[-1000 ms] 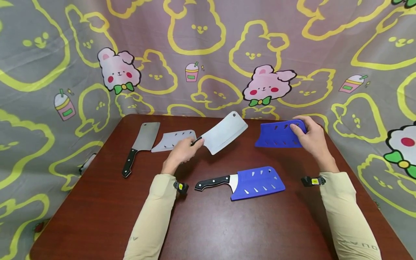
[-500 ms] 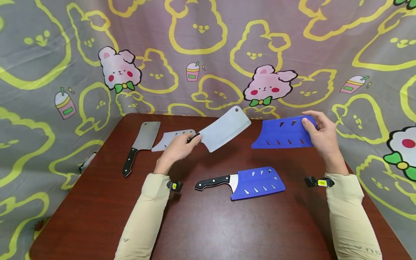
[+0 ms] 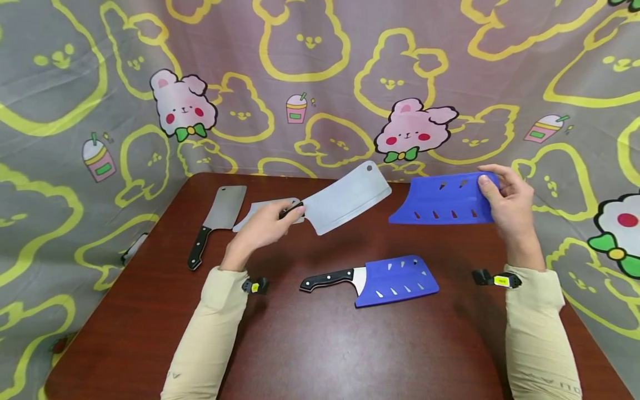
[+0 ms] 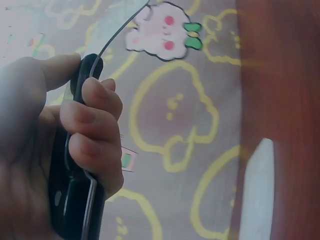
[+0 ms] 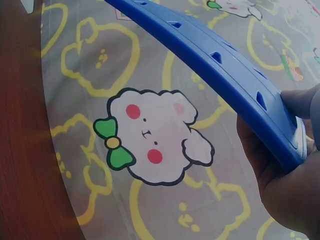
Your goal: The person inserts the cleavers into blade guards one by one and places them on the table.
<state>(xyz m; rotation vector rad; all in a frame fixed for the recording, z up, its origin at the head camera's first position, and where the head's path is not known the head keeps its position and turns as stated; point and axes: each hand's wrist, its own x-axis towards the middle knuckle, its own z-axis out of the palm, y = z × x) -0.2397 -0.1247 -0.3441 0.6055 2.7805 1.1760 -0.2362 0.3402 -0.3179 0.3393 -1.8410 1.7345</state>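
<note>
My left hand (image 3: 262,225) grips the black handle (image 4: 75,200) of a cleaver (image 3: 347,197), its bare blade raised above the table and pointing right. In the left wrist view the fingers curl fully round that handle. Across from it, my right hand (image 3: 512,208) pinches the rounded end of a blue blade sheath (image 3: 432,200), thumb on the near face and fingers behind. The sheath's open end faces the blade tip, a small gap apart. Seen in the right wrist view, the blue sheath (image 5: 215,62) is slotted and held near its end.
A second cleaver in a blue sheath (image 3: 397,282) lies on the table (image 3: 320,344) in front. At the back left lie a bare cleaver (image 3: 225,208) and a white sheath (image 3: 257,210), partly covered by the left hand. A patterned curtain (image 3: 320,66) hangs behind.
My right hand has lifted the blue sheath and carried it to the right. My left hand has moved slightly left with the cleaver, whose blade tip has risen. Items on the table stayed put.
</note>
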